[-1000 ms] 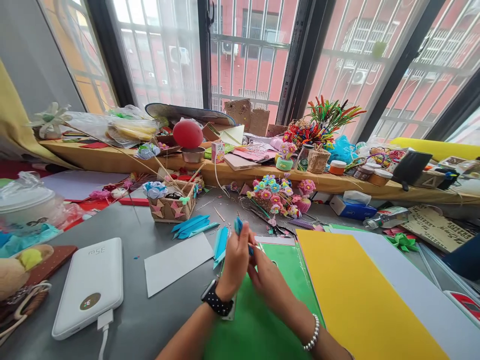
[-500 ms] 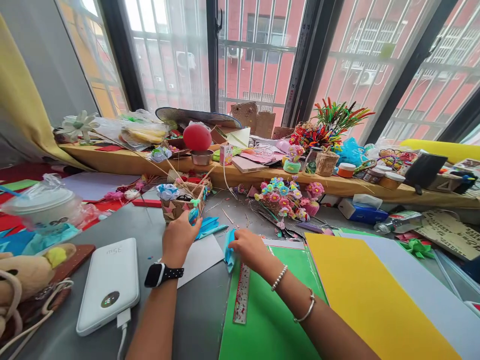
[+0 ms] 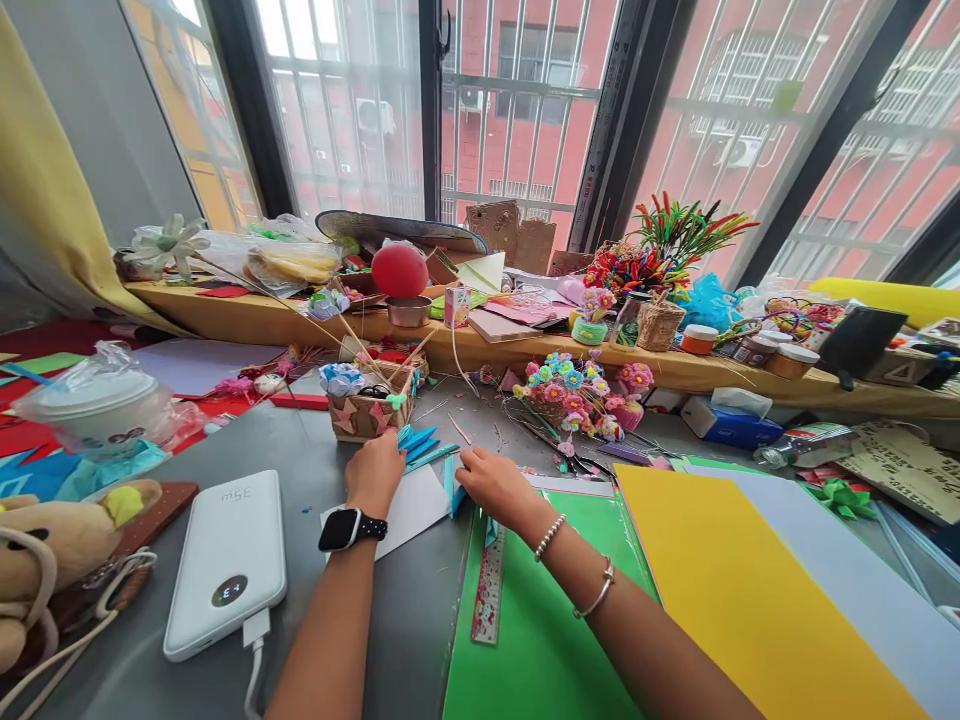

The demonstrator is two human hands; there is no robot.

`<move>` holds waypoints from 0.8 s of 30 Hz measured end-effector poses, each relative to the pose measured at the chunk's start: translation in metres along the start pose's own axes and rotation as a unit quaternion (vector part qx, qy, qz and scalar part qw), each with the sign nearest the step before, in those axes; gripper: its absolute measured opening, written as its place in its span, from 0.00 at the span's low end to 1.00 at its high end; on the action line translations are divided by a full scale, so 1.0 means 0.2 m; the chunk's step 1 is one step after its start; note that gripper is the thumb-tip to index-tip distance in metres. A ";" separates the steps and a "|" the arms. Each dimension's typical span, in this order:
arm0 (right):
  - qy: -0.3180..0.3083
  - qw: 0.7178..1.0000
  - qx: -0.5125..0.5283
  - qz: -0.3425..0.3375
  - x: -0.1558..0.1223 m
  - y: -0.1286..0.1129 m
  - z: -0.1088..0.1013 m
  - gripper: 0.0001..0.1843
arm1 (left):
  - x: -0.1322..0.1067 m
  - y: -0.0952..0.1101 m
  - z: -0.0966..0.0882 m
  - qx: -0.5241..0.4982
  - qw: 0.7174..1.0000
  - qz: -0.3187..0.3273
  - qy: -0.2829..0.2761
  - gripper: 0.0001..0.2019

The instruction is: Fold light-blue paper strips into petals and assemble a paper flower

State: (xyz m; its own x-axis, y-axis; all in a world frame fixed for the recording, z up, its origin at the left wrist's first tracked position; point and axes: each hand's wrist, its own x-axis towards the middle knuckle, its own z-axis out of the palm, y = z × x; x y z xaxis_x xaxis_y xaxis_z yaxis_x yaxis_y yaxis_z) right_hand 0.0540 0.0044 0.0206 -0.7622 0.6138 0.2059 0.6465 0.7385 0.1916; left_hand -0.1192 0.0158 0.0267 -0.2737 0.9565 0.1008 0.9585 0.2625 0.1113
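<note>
My left hand (image 3: 377,470), with a black smartwatch (image 3: 345,528) on the wrist, rests curled at the far edge of a white paper sheet (image 3: 411,508). Its knuckles touch a fan of blue paper strips (image 3: 420,440), and its fingertips are hidden behind the back of the hand. My right hand (image 3: 491,483) lies just right of it. Its fingers are pinched on a small folded blue paper piece (image 3: 452,487) at the top of a green sheet (image 3: 540,640). A clear ruler (image 3: 487,595) lies on the green sheet's left edge, below my right wrist.
A small basket with paper stars (image 3: 367,412) stands just beyond my left hand. Paper flowers (image 3: 574,390) lie to its right. A white power bank (image 3: 229,560) and a plush toy (image 3: 45,550) are at the left. A yellow sheet (image 3: 720,600) is at the right. A cluttered wooden sill (image 3: 262,320) runs behind.
My hands came apart from working together over the green sheet. The left reached to the basket, then dropped to the blue strips. The right moved left onto the blue piece.
</note>
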 end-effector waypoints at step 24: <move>0.128 0.888 0.290 0.334 -0.54 0.07 0.03 0.10 | -0.01 0.00 0.03 -0.020 1.000 0.012 0.009 0.16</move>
State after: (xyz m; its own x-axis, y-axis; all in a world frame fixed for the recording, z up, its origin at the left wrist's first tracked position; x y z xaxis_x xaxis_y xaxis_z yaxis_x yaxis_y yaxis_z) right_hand 0.1453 -0.0508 -0.0051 -0.1345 0.9402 0.3128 0.7680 0.2984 -0.5666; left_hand -0.1175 0.0157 0.0217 -0.2528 0.9598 0.1222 0.9608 0.2341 0.1488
